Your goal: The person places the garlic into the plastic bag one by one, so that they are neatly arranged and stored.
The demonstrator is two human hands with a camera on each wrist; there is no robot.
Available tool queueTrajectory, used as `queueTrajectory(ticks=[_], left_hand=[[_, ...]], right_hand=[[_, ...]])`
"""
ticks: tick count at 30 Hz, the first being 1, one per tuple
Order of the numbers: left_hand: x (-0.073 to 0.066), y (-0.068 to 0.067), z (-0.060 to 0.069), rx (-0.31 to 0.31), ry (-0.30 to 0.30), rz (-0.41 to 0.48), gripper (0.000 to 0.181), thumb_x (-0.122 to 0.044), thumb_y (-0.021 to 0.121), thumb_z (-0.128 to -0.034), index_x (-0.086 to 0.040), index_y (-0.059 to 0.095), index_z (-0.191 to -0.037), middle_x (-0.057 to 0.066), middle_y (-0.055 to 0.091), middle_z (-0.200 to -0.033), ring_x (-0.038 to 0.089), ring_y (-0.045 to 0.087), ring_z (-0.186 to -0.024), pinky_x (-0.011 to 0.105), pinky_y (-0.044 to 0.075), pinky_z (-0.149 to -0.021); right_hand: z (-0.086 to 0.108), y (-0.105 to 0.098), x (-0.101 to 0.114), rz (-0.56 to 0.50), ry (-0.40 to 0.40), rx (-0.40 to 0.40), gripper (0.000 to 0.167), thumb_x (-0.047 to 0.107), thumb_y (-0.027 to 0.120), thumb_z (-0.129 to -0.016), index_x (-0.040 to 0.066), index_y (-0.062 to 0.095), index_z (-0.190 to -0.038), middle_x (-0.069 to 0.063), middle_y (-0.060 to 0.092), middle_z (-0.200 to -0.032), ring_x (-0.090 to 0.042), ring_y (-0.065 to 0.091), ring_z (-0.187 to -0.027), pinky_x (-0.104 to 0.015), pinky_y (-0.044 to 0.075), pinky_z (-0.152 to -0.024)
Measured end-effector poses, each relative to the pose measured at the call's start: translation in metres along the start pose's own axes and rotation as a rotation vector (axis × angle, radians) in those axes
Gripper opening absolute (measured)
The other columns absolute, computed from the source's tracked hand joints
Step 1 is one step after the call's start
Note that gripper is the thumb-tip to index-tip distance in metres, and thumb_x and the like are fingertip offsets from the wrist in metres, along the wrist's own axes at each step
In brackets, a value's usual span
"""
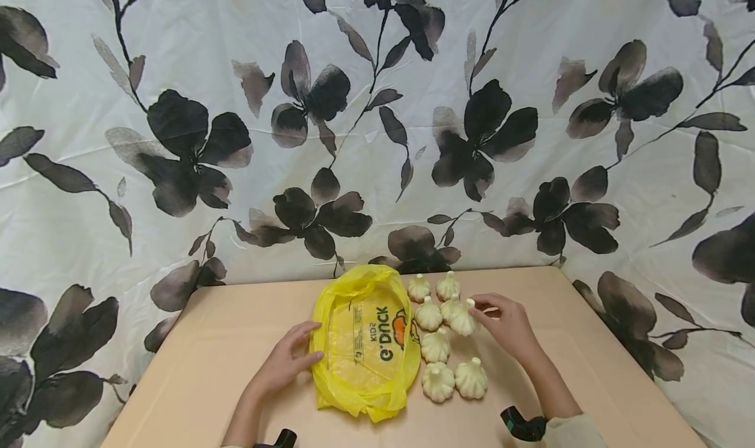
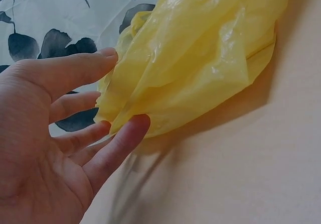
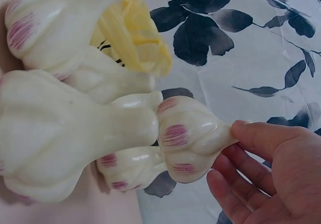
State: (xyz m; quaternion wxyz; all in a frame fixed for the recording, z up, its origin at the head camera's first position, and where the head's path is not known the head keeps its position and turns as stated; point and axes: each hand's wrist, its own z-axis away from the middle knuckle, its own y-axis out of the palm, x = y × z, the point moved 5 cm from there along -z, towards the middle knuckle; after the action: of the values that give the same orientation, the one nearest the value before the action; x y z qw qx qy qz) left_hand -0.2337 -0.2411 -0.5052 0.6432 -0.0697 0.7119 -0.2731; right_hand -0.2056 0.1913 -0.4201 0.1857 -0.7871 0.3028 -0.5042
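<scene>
A yellow plastic bag (image 1: 366,343) lies on the table, its mouth spread and black lettering showing inside. My left hand (image 1: 289,359) holds the bag's left rim; in the left wrist view, the thin film (image 2: 200,63) lies between the thumb and fingers. To the bag's right, my right hand (image 1: 504,320) pinches a garlic bulb (image 3: 183,138) by its stem. That bulb is pale with purple streaks. Several more garlic bulbs (image 1: 438,382) stand between the bag and my right hand. In the right wrist view, a large bulb (image 3: 45,133) partly hides others behind it.
The beige table (image 1: 590,343) runs back to a white cloth (image 1: 377,153) printed with dark flowers. A black wrist device (image 1: 522,425) sits by the right forearm, and another (image 1: 286,438) by the left.
</scene>
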Motion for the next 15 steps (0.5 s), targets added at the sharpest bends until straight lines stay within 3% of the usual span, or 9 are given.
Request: queueTrajectory(ticks=[11, 15], left_hand=[[0.001, 0.002, -0.002, -0.002, -0.022, 0.002, 0.058, -0.027, 0.073, -0.0859, -0.020, 0.051, -0.138, 0.008, 0.036, -0.153, 0.041, 0.040, -0.137, 0.057, 0.035, -0.110], [0.002, 0.003, -0.002, 0.003, -0.032, -0.007, 0.057, -0.028, 0.073, -0.0863, -0.021, 0.050, -0.139, 0.009, 0.035, -0.154, 0.041, 0.038, -0.139, 0.059, 0.030, -0.113]], right_hand=[[-0.008, 0.002, 0.017, -0.041, -0.004, -0.006, 0.018, 0.010, 0.074, -0.083, 0.010, 0.074, -0.102, -0.003, 0.072, -0.093, -0.007, 0.065, -0.082, -0.022, 0.057, -0.072], [-0.011, 0.005, 0.024, -0.068, -0.016, 0.003, 0.019, 0.009, 0.075, -0.083, 0.008, 0.074, -0.102, -0.004, 0.072, -0.093, -0.014, 0.067, -0.083, -0.021, 0.057, -0.072]])
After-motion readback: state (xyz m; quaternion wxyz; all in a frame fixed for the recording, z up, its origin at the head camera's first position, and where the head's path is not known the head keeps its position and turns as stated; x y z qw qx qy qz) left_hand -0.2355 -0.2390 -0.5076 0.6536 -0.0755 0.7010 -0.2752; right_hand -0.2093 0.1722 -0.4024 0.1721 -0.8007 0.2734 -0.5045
